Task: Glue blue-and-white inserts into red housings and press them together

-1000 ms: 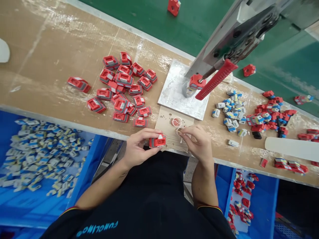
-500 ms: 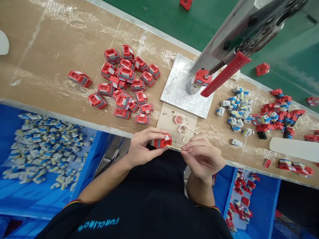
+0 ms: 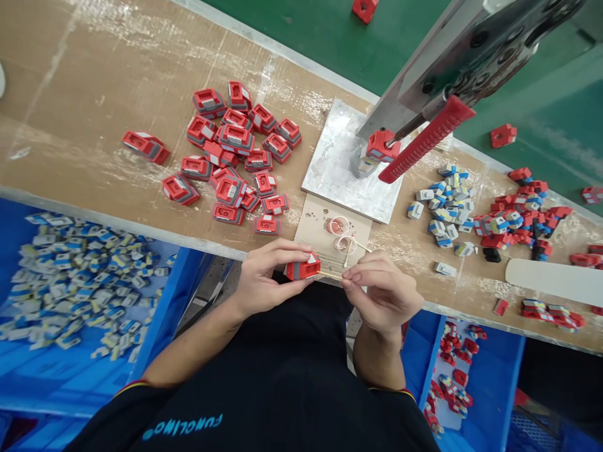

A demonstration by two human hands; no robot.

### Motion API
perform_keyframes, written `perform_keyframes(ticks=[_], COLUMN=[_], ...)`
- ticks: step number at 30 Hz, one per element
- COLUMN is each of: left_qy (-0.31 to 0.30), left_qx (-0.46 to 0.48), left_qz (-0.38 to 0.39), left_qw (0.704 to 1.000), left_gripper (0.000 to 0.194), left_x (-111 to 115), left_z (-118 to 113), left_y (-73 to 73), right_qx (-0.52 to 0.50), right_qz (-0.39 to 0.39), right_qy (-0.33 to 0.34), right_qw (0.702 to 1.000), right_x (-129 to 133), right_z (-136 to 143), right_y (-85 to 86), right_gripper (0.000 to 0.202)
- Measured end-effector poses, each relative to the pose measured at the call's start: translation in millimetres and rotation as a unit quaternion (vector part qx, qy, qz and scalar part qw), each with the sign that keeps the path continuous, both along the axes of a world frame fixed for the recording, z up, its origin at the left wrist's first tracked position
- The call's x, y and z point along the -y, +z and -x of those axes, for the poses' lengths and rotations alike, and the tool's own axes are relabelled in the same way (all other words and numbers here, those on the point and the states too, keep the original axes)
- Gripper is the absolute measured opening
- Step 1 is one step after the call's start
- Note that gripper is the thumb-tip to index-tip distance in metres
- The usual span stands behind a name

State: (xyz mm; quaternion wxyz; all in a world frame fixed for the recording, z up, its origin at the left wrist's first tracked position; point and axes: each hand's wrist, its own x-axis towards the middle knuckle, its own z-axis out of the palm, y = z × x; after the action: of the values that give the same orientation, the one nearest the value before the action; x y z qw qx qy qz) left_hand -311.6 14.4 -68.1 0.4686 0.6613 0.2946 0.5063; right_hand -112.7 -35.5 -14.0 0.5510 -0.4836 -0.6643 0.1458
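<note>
Red plastic housing [image 3: 303, 269] is pinched between the thumb and fingers of the left hand [image 3: 264, 276], held just over the near edge of the workbench [image 3: 94, 113]. One thin stick [image 3: 330, 275] is pinched by the closed fingertips of the right hand [image 3: 381, 292], its tip touching the housing's side. Just beyond lie small wire rings [image 3: 343, 235] on a card, beside a metal plate [image 3: 339, 169] under a red-handled press [image 3: 426, 138]. More red housings [image 3: 235, 157] are heaped to the left.

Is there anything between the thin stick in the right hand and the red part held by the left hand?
Nothing visible: the thin wooden stick in the right hand reaches straight to the red plastic part in the left hand.
</note>
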Motion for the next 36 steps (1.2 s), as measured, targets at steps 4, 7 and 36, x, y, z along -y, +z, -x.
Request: perform_keyframes(ticks=[4,7,36], left_qy=[0.003,-0.002,0.023], left_qx=[-0.003,-0.007,0.094], left_qz=[-0.003,-0.011,0.229], left_qw=[1.0,1.0,0.969], left_gripper=[0.027,0.029,0.028], left_x=[0,-1,-1], left_z=[0,0,21], left_y=[1.8,3.2,-9.1], right_qx=[0.0,0.004,0.09], right_qz=[0.004,-0.009,0.145], right_qy=[0.002,-0.003,-0.099], right_qw=[1.0,1.0,0.98], right_x=[1,-1,18], right_z=[-2,-3,-81], right_y=[-0.8,-0.6,-30.4], right_gripper=[0.017,0.02,0.033])
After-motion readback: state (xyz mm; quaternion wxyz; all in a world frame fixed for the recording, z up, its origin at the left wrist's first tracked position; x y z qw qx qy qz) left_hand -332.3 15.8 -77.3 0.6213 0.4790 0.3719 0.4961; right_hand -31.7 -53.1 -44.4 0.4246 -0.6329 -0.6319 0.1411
